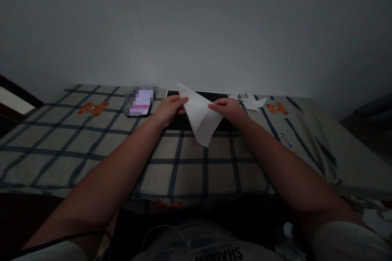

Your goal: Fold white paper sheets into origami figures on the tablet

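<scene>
A partly folded sheet of white paper [199, 112] is held up between my two hands, its pointed lower end hanging toward me. My left hand [171, 110] pinches its left edge between thumb and fingers. On the other side, my right hand [228, 110] grips the upper right edge with thumb and fingers closed. Under the paper and hands lies a flat black board [180, 124] with a pale edge and small white marks along its far side, mostly covered. A folded white paper shape [252, 102] with pointed ends rests just right of my right hand.
A phone [141, 102] with a lit, partly blurred screen lies to the left. The table carries a checked cloth [107, 147] with orange bear prints. A grey wall [196, 28] rises behind it. Cluttered items [376, 216] sit low at the right.
</scene>
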